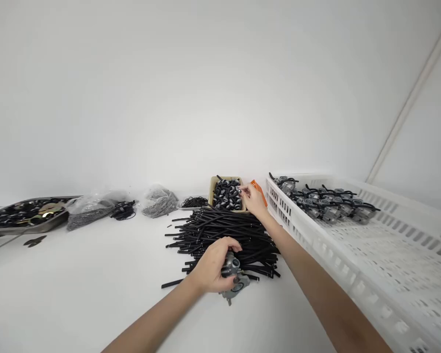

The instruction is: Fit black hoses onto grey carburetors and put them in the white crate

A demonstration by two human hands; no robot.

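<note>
My left hand (216,267) is wrapped round a grey metal carburetor (236,285), holding it low over the white table with its round bores showing. Farther off, my right hand (253,197) reaches to the right rim of a yellow bin (210,192). Its thumb and fingers are pinched together; what they hold is too small to make out. Small black and silver fittings (227,194) fill that bin. Between the bin and my left hand lies a wide pile of short black rubber hoses (220,230), partly behind the carburetor.
At the right stands a white slatted crate (312,242) with several carburetors with hoses (330,203). An orange packet (259,191) sits beside the bin. Leftward are black rings (194,202), bags of small parts (159,201) (90,211) and a metal tray (51,224). A wall rises behind.
</note>
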